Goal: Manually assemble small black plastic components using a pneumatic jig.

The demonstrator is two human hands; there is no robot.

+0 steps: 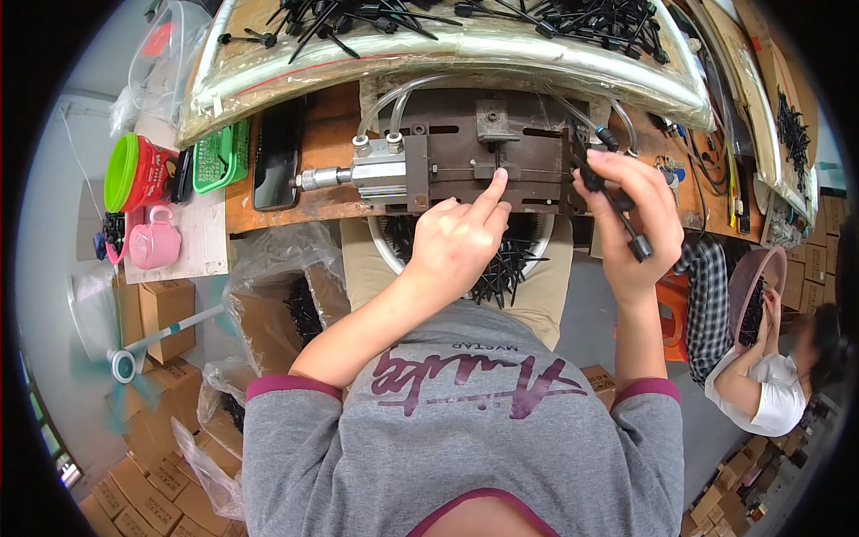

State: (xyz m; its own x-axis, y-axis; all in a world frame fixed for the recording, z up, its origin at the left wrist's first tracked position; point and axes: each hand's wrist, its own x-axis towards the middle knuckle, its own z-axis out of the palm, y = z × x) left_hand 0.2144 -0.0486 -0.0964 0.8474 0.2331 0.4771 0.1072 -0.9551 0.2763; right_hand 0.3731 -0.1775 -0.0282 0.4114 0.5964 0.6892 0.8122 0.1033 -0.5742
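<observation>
My left hand (pixel 456 240) reaches over a metal clamping jig (pixel 537 190). Its index finger is stretched out, the fingertip at a small dark block in the middle, just below a thin black stem; the other fingers are curled and the thumb is hidden. Beside the jig's right end, my right hand (pixel 649 219) is closed round several black plastic rods with knobbed ends (pixel 617 208). A silver air cylinder (pixel 380 179) with clear hoses is fixed at the jig's left. More black rods (pixel 506 268) lie in a round container on my lap, partly hidden by my left arm.
A tray with a wrapped pale rim (pixel 447 46) holds black rods behind the jig. Left are a phone (pixel 277 152), green basket (pixel 221 157), red bucket (pixel 152 170) and pink mug (pixel 155 239). Cardboard boxes (pixel 165 313) and a fan (pixel 123 365) stand lower left. Another person (pixel 761 389) sits right.
</observation>
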